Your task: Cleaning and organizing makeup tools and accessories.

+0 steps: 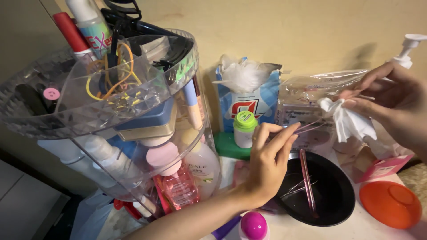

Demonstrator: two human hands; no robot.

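Note:
My left hand (269,160) pinches a thin pink metal tool (311,127) by its near end, above a black bowl (338,209). My right hand (396,106) holds a crumpled white tissue (347,120) right at the tool's far tip. Inside the black bowl lie a pink stick (307,182) and several thin metal pins (298,187). A clear plastic bag (307,98) stands behind the hands against the wall.
A clear tiered cosmetics organizer (111,111) full of bottles and hair ties fills the left. A tissue pack (247,89), a small green-capped bottle (244,129), an orange bowl (390,204), a pump bottle (407,49) and a pink round cap (254,226) crowd the tabletop.

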